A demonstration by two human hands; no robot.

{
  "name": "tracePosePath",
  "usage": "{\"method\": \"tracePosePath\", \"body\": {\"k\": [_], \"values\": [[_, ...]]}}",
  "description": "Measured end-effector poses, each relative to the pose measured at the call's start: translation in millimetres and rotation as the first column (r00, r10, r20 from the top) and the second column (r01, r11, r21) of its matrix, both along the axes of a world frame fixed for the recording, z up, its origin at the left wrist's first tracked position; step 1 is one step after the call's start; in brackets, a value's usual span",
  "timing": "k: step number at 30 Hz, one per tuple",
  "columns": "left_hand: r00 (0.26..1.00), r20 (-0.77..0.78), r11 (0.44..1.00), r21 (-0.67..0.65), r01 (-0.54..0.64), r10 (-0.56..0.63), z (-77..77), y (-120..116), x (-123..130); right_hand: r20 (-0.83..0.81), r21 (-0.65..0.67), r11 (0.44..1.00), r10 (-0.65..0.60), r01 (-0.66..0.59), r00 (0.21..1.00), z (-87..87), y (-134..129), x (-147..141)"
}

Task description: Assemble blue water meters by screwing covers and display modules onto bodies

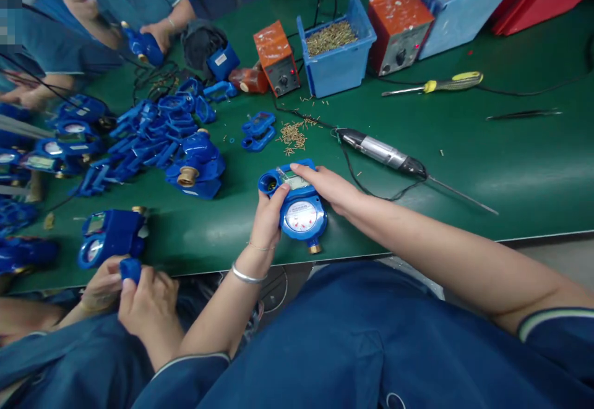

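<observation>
A blue water meter (301,216) with a round dial, a small display and a brass fitting sits at the front of the green bench, in both my hands. My left hand (270,214) grips its left side, thumb by the display. Around its upper right side is my right hand (325,185), thumb on the top near the display. Beyond the meter lie two blue plastic covers (258,130) and a small heap of brass-coloured screws (293,137). A silver-and-black electric screwdriver (380,152) with a long bit rests to the right.
Blue bins of screws (338,68) stand at the back beside orange power boxes (278,56). A yellow-handled screwdriver (455,82) and tweezers (524,114) lie at right. Left are piled blue covers (158,124) and another meter (197,164). A co-worker's hands (148,301) hold a blue part close by.
</observation>
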State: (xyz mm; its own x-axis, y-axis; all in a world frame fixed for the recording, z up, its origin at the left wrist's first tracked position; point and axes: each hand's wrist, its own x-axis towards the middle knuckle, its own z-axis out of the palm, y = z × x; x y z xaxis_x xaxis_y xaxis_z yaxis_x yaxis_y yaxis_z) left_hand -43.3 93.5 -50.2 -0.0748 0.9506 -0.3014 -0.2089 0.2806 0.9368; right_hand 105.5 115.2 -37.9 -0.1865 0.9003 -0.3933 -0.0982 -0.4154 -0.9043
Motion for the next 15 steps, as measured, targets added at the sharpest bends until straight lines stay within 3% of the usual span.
{"method": "tracePosePath", "body": {"k": [8,15], "values": [[0.999,0.007,0.999,0.012,-0.050,0.050,-5.6,-2.5,3.5,-0.036,-0.038,0.998,-0.051,0.049,0.998,-13.8,1.1,-1.1],[0.999,-0.004,0.996,-0.079,-0.044,0.044,0.0,-2.5,2.7,-0.038,-0.088,0.993,-0.078,0.075,0.996,-1.8,0.4,1.3]]}}
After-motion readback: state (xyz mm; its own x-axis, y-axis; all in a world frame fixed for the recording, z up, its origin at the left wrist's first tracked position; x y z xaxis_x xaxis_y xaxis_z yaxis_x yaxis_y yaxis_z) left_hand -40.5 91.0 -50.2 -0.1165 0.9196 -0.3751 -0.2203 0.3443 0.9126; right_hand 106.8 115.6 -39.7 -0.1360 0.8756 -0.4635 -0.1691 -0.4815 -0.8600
